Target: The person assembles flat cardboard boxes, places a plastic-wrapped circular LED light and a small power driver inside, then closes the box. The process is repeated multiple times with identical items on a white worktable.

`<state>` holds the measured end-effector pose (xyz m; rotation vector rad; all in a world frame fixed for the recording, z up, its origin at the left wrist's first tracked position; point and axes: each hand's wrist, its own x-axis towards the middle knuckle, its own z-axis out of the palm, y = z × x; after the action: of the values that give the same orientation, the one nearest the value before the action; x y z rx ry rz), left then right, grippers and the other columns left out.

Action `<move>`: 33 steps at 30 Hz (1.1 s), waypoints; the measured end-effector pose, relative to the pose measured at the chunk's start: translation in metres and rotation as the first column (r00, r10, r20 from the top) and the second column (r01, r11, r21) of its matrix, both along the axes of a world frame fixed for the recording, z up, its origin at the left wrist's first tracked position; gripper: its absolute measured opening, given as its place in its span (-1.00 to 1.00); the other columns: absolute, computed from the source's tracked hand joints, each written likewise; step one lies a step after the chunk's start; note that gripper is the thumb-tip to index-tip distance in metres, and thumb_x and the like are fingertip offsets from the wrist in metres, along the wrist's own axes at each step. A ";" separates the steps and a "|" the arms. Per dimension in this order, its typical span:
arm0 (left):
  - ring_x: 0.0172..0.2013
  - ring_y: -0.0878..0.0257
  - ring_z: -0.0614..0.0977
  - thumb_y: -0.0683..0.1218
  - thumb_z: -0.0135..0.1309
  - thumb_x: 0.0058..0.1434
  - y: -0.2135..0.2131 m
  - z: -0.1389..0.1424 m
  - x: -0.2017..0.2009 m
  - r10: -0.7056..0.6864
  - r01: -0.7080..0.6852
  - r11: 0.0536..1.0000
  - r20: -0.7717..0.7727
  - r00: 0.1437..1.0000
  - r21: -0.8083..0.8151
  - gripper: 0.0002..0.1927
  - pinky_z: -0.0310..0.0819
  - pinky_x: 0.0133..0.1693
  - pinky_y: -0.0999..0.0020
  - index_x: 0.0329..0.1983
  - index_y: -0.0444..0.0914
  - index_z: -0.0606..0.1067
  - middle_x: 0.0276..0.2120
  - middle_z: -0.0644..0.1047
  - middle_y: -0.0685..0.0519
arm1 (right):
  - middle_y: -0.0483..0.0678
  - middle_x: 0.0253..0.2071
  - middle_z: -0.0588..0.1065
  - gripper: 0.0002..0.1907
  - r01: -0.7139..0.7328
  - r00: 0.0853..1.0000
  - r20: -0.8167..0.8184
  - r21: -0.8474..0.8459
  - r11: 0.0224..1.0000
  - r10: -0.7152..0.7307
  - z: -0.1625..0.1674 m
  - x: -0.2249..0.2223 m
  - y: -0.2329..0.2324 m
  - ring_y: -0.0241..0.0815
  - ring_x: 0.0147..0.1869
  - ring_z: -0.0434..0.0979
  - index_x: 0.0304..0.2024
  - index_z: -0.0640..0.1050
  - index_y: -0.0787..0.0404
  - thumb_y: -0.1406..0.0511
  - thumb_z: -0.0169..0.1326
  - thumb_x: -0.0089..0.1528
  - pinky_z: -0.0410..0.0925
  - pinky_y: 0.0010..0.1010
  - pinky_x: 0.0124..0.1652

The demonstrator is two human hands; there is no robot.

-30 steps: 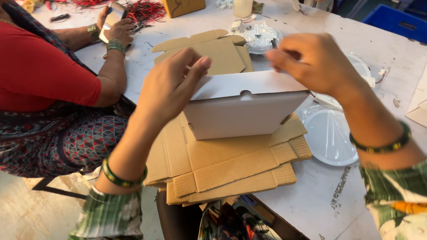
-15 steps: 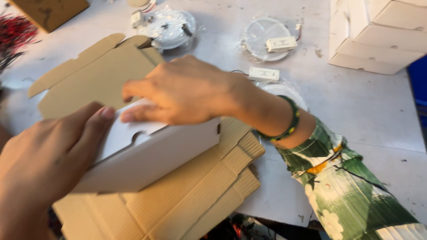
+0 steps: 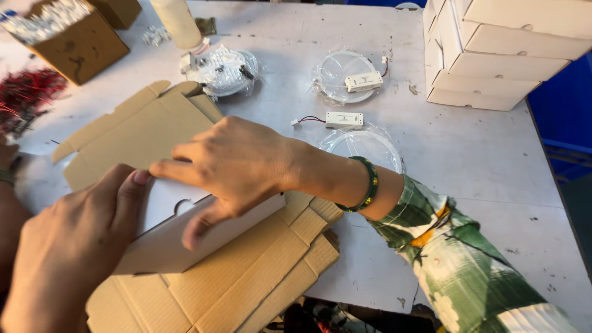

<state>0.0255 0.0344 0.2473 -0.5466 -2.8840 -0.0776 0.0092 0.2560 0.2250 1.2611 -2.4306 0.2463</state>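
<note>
Both hands press on a small white cardboard box (image 3: 179, 231) that lies flat on a stack of unfolded brown cardboard blanks (image 3: 246, 277) at the near edge of the table (image 3: 481, 160). The right hand (image 3: 237, 166) lies palm down across the box's top, fingers stretched out toward the left, thumb curled over the front edge — it pinches the lid flap down. The left hand (image 3: 68, 246) covers the box's left end, its fingers laid flat together along the top with the fingertips close to those of the right hand; whether it clasps the box from beneath cannot be told. A half-round thumb notch shows in the white flap between the two hands.

Just beyond the right wrist, with its green bangle (image 3: 369, 185), lies a round clear-wrapped disc (image 3: 370, 145), and near it a small white driver unit (image 3: 343, 119) with red and black wires. Farther back — a second disc (image 3: 345, 74) and a wrapped lamp (image 3: 223, 71). Closed white boxes (image 3: 493, 49) are stacked at the far right corner; an open brown carton (image 3: 74, 43) stands at far left.
</note>
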 end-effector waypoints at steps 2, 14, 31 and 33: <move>-0.30 -0.08 0.65 0.13 -0.21 0.43 -0.010 -0.011 0.009 -0.103 0.130 0.974 -0.146 0.984 0.185 -0.64 0.50 -0.29 0.08 -0.10 -0.13 0.53 -0.40 0.61 -0.08 | 0.04 -0.30 0.54 0.09 -0.045 0.992 -0.119 0.034 0.998 0.048 0.002 0.008 -0.003 0.00 -0.30 0.65 0.13 0.45 0.31 -0.43 0.01 -0.05 0.49 -0.17 -0.41; 0.03 -0.05 0.65 0.14 0.14 0.20 -0.242 -0.272 -0.001 -0.107 0.185 0.898 -0.211 0.972 0.399 -0.63 0.53 0.09 0.09 -0.08 -0.19 0.60 -0.08 0.62 -0.17 | 0.02 0.02 0.56 -0.22 0.436 0.841 -0.117 -0.430 0.791 -0.528 -0.044 0.169 0.187 -0.09 0.06 0.61 0.16 0.45 0.21 0.07 0.50 0.02 0.50 -0.20 0.06; 0.23 0.06 0.51 0.13 0.18 0.16 -0.096 -0.231 0.090 0.240 -0.218 0.955 -0.091 0.966 0.203 -0.59 0.26 0.27 0.06 0.06 -0.04 0.60 0.21 0.51 0.12 | 0.06 0.47 0.14 -0.22 0.931 0.348 0.047 -0.132 0.339 -0.936 -0.297 0.265 0.375 0.18 0.54 -0.01 0.37 0.31 0.15 -0.14 -0.01 0.25 -0.17 0.25 0.33; 0.19 0.05 0.53 0.11 0.22 0.16 -0.100 -0.243 0.089 0.240 -0.212 0.953 -0.111 0.965 0.218 -0.62 0.29 0.28 0.06 0.03 -0.04 0.62 0.18 0.54 0.11 | 0.02 0.48 0.11 -0.33 0.966 0.253 0.054 -0.063 0.250 -0.966 -0.296 0.247 0.376 0.10 0.55 -0.04 0.42 0.32 0.08 -0.07 -0.05 0.37 -0.18 0.19 0.42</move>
<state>0.1145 -0.0658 0.0044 -0.1744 -2.7395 -0.2862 0.2564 0.6317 -0.0708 -0.5034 -2.6413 -0.0352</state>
